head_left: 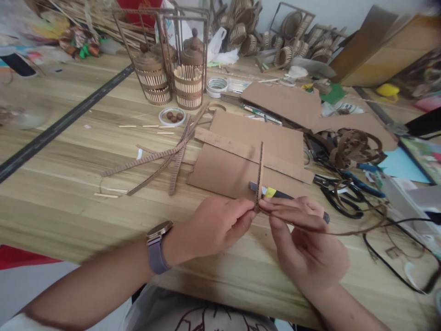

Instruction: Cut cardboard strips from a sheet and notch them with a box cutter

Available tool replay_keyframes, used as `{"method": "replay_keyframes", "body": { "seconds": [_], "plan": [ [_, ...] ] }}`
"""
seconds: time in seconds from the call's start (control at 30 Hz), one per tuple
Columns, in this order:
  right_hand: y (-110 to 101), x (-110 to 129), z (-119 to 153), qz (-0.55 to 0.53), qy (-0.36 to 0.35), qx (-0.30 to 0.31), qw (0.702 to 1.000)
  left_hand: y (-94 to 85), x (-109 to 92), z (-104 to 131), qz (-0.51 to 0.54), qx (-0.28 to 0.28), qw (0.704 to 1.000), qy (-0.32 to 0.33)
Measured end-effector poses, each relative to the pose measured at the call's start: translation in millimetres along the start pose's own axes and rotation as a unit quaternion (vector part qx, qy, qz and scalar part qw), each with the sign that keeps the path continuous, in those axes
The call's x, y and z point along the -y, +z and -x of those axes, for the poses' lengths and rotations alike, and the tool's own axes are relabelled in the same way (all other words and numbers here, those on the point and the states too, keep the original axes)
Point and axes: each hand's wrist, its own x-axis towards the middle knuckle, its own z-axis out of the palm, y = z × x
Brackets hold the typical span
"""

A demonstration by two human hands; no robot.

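My left hand [217,225], with a watch on the wrist, pinches the lower end of a corrugated cardboard strip [260,168] that stands on edge. My right hand [310,248] meets it there, its thumb and straight fingers pressed around a thin brown ribbon [347,233]. That ribbon trails off to the right. Behind the right fingers shows a utility knife [271,192] with a yellow and black handle; I cannot tell if the hand grips it or it lies on the table. Beyond both hands lies a flat cardboard sheet [223,168].
Loose corrugated strips [148,158] and small sticks lie left of the sheet. Scissors [339,197], pliers [365,184] and coiled brown ribbon [354,147] crowd the right. Farther back stand small stick baskets in a frame [188,89], a dish of brown beads [172,117] and tape rolls [217,86].
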Motion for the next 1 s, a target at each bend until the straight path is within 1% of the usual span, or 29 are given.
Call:
{"method": "replay_keyframes", "body": {
  "seconds": [0.1,0.17,0.23,0.37,0.47,0.57,0.73,0.9,1.0],
  "plan": [
    [0.4,-1.4,1.3,-0.034,0.013,-0.013,0.999,-0.4,1.6,-1.3,0.022,0.011,1.0,0.002],
    [0.4,-2.0,1.3,-0.036,0.013,-0.012,0.999,-1.1,1.2,-2.4,0.035,0.02,0.999,-0.009],
    [0.1,-1.5,-0.2,-0.008,-0.001,-0.002,1.0,-2.0,0.1,-3.7,0.05,0.026,0.998,-0.029],
    [-0.5,2.5,-5.7,0.06,-0.052,0.021,0.997,-3.3,-2.2,-5.0,0.076,0.034,0.995,-0.059],
    [0.4,3.6,-7.4,0.079,-0.06,0.02,0.995,-3.3,-3.0,-4.9,0.066,0.038,0.995,-0.066],
    [2.4,1.8,-5.3,0.08,-0.057,0.013,0.995,-2.3,-3.4,-4.1,0.042,0.029,0.997,-0.065],
    [4.1,0.7,-0.3,0.064,-0.04,0.017,0.997,-0.1,-3.1,-1.6,0.021,0.011,0.999,-0.04],
    [3.2,2.2,1.0,0.013,0.001,0.005,1.0,0.9,-0.9,-0.8,0.03,0.001,0.999,-0.019],
    [3.4,2.1,0.2,-0.021,0.021,-0.008,1.0,0.5,0.8,-1.6,0.029,0.011,0.999,-0.008]
  ]
}}
